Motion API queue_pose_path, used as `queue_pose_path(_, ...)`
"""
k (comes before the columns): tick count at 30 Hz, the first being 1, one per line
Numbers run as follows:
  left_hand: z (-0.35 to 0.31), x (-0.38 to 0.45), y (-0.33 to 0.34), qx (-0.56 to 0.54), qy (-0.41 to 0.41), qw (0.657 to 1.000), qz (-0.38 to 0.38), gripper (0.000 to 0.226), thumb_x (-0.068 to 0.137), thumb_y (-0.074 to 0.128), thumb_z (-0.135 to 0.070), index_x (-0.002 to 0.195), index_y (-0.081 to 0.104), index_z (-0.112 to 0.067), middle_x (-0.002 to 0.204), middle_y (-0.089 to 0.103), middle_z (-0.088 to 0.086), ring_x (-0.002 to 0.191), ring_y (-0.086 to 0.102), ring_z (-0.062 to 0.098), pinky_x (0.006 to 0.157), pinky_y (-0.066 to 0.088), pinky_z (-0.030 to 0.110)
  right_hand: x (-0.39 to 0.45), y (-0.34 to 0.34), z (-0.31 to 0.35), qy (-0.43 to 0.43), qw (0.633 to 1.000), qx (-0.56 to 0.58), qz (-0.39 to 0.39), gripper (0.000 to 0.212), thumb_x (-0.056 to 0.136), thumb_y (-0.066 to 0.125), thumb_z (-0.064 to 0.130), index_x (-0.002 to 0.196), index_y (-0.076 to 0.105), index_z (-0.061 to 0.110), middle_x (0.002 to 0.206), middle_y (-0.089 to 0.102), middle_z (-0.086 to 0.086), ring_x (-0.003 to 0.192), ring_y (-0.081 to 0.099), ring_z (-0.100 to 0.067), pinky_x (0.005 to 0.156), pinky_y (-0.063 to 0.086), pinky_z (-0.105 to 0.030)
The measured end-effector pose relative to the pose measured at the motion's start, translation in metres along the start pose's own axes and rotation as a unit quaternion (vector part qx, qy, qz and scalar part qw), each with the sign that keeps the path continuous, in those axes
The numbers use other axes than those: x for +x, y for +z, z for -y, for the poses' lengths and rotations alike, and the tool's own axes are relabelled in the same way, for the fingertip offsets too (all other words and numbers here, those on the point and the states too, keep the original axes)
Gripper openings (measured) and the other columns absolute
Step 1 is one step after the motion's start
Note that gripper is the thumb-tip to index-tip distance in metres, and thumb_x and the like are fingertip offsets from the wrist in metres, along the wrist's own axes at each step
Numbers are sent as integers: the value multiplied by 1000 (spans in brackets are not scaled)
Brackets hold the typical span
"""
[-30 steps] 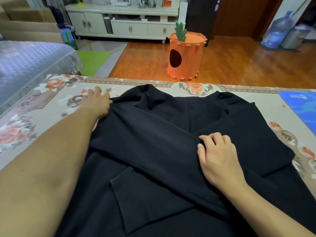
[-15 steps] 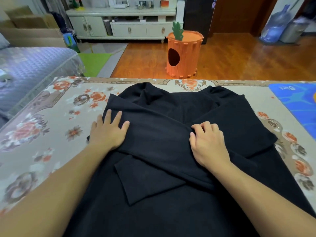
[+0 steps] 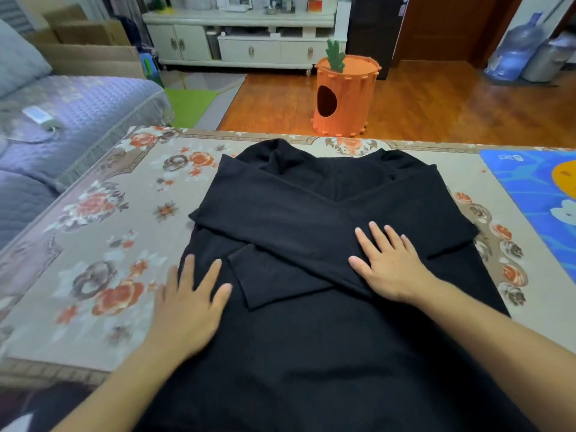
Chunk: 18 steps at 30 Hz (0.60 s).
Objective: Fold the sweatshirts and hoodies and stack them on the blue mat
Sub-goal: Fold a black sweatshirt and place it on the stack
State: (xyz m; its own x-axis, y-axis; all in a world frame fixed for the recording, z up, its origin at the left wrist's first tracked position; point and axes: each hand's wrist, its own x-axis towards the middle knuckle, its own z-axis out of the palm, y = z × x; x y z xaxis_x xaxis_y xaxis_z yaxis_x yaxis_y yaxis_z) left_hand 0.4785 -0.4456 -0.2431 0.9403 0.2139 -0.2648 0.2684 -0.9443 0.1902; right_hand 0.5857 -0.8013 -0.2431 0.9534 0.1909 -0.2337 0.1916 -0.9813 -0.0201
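Note:
A black sweatshirt [image 3: 311, 353] lies flat on the floral table cover [image 3: 103, 244], collar at the far side, both sleeves folded across its chest so they cross. My left hand [image 3: 190, 304] rests flat with fingers spread on the garment's left edge, partly over the cover. Flat on the crossed sleeves, right of the middle, lies my right hand [image 3: 389, 263], fingers apart. Neither hand grips the cloth. The blue mat [image 3: 536, 194], with an orange and white picture, lies at the table's right end, cut off by the frame edge.
A purple quilted sofa [image 3: 71, 120] with a white remote stands at the left. Beyond the table's far edge are a wooden floor, an orange carrot-shaped bin [image 3: 343, 95], a white cabinet, cardboard boxes and water jugs at the back right.
My left hand slid from the far left shoulder down the garment's left edge toward me. My right hand uncurled from a loose grip and now lies flat on the crossed sleeves.

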Motion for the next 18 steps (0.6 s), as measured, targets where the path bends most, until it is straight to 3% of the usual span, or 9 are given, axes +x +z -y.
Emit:
queue_pose_path(1, 14, -4, 2, -10, -11, 1000, -10, 70, 93, 7, -70, 158, 3, -47, 169, -10, 1, 155, -9, 27, 126, 2, 48, 7, -6, 2, -4, 1000, 7, -10, 75, 94, 12, 71, 158, 14, 33, 167, 7, -4, 152, 9, -29, 122, 8, -45)
queue_pose_path(3, 29, -4, 4, -32, -23, 997, -59, 72, 94, 13, -67, 160, 15, -39, 169, 9, 7, 155, 6, 28, 125, 12, 46, 23, -22, 5, -19, 992, 29, -122, 64, 96, 27, 63, 143, 50, 27, 152, 41, -9, 136, 40, -32, 115, 27, -43)
queue_pose_path(4, 31, -1, 4, -31, -27, 995, -91, 69, 97, 20, -64, 159, 23, -33, 166, 21, 9, 153, 17, 30, 123, 19, 48, 33, -30, 6, -25, 984, 48, -171, 56, 97, 35, 57, 133, 59, 22, 141, 51, -9, 125, 48, -33, 109, 34, -43)
queue_pose_path(7, 24, 17, 0, -13, -56, 984, -169, 59, 101, 39, -51, 149, 42, -17, 144, 50, 14, 135, 40, 38, 110, 36, 55, 71, -51, 10, -45, 978, 95, -183, 46, 99, 47, 41, 136, 55, 15, 139, 50, -12, 124, 46, -35, 106, 40, -45)
queue_pose_path(11, 16, 44, -15, -45, -112, 973, -196, 45, 100, 44, -47, 122, 59, -12, 118, 58, 16, 112, 50, 39, 91, 44, 51, 141, -76, 20, -41, 986, 80, -140, 50, 102, 42, 38, 146, 43, 14, 153, 38, -12, 139, 34, -36, 112, 33, -47)
queue_pose_path(14, 16, 55, -11, -51, -114, 962, -243, 32, 97, 46, -45, 94, 55, -15, 94, 56, 10, 88, 52, 35, 74, 47, 48, 193, -88, 34, -40, 988, 72, -132, 48, 103, 40, 35, 144, 42, 11, 151, 40, -11, 138, 36, -35, 110, 34, -47)
queue_pose_path(18, 10, 56, -4, 10, -115, 954, -276, 32, 97, 47, -41, 85, 49, -12, 81, 47, 7, 76, 46, 33, 66, 43, 47, 248, -90, 61, -58, 991, 66, -102, 39, 99, 47, 36, 129, 47, 12, 138, 52, -14, 127, 46, -37, 104, 40, -47)
